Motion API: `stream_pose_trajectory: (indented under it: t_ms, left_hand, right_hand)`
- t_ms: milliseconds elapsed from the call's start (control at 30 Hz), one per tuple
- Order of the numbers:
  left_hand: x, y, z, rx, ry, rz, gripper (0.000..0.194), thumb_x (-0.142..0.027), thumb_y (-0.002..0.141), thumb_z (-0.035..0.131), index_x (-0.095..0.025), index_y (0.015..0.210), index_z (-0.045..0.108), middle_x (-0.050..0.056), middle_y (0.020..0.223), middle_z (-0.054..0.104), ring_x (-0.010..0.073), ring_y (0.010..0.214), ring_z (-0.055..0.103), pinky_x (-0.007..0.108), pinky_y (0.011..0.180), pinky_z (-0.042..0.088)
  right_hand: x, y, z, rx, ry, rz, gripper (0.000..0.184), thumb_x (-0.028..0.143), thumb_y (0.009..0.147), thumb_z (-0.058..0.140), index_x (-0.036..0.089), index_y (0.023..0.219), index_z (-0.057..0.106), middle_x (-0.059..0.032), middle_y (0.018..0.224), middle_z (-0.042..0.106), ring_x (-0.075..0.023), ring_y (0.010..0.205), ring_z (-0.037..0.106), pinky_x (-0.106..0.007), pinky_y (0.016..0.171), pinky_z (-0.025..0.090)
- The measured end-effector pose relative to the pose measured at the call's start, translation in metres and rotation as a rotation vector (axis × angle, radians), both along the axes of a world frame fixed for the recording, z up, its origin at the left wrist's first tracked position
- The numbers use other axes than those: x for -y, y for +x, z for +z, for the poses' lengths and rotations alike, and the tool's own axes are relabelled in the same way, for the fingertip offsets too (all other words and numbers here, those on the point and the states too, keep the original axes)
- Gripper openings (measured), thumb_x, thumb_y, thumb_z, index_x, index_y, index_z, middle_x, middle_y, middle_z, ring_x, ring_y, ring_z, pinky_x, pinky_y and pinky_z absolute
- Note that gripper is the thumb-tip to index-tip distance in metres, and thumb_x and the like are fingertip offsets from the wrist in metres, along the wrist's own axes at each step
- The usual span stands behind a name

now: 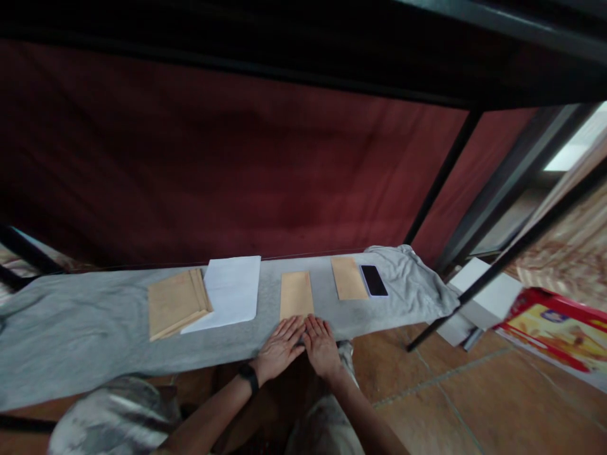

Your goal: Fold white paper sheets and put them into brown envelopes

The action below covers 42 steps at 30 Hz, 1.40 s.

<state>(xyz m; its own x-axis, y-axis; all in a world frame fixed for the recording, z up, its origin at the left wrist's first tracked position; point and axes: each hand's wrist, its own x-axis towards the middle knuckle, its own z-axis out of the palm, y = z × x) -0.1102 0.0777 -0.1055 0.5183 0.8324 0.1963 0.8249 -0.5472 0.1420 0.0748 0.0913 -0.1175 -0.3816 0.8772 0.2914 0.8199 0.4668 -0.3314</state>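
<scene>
A brown paper envelope [296, 294] lies flat on the grey cloth in front of me. My left hand [282, 344] rests on its near edge with fingers stretched out flat. Beside it, my right hand [321, 343] presses on the same edge, fingers also extended. The two hands almost meet, and they hide the envelope's near end. To the right lies another brown envelope [349, 279], touching or very close to a phone [374, 280] with a dark screen. On the left, a stack of brown envelopes [175, 300] partly covers white paper sheets [234, 291].
Grey cloth [95, 328] covers the narrow bench, rumpled at both ends. A dark red panel [237, 170] stands behind it, under a dark overhead frame. White boxes [493, 294] and a red printed carton [559, 332] are on the tiled floor at right.
</scene>
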Motion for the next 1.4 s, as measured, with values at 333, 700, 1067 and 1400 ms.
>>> stream_pose_trajectory:
  t_ms: [333, 700, 1067, 1400]
  left_hand:
    - [0.016, -0.001, -0.012, 0.054, 0.01, 0.096, 0.062, -0.051, 0.099, 0.04, -0.02, 0.152, 0.035, 0.011, 0.158, 0.036, 0.0234, 0.146, 0.034, 0.044, 0.119, 0.032]
    - [0.017, 0.0, 0.007, 0.083, -0.016, 0.21, 0.045, -0.036, 0.101, 0.033, -0.017, 0.133, 0.058, 0.014, 0.138, 0.06, 0.0254, 0.13, 0.054, 0.046, 0.111, 0.042]
    - [-0.067, 0.013, -0.002, 0.072, -0.097, 0.174, 0.051, -0.034, 0.1, 0.033, -0.016, 0.146, 0.045, 0.012, 0.153, 0.045, 0.0237, 0.144, 0.037, 0.044, 0.118, 0.031]
    - [-0.153, 0.033, -0.004, 0.019, -0.074, 0.267, 0.059, -0.037, 0.098, 0.032, -0.013, 0.152, 0.034, 0.013, 0.159, 0.035, 0.0264, 0.15, 0.024, 0.05, 0.122, 0.014]
  right_hand:
    - [0.008, 0.008, 0.0, 0.058, 0.048, 0.032, 0.049, 0.031, 0.103, 0.035, 0.015, 0.148, 0.043, -0.0128, 0.152, 0.045, -0.0225, 0.141, 0.041, -0.046, 0.119, 0.027]
    - [0.012, 0.0, 0.007, -0.021, 0.062, 0.0, 0.044, 0.031, 0.102, 0.037, 0.017, 0.14, 0.054, -0.0109, 0.144, 0.056, -0.023, 0.136, 0.047, -0.048, 0.12, 0.027]
    - [0.014, -0.008, -0.011, -0.076, 0.113, 0.03, 0.047, 0.023, 0.1, 0.039, 0.013, 0.145, 0.047, -0.0114, 0.145, 0.054, -0.0215, 0.137, 0.047, -0.044, 0.117, 0.037]
    - [0.013, -0.011, -0.014, -0.094, 0.119, -0.002, 0.054, 0.017, 0.098, 0.039, 0.023, 0.152, 0.036, -0.004, 0.151, 0.048, -0.0193, 0.14, 0.044, -0.041, 0.117, 0.038]
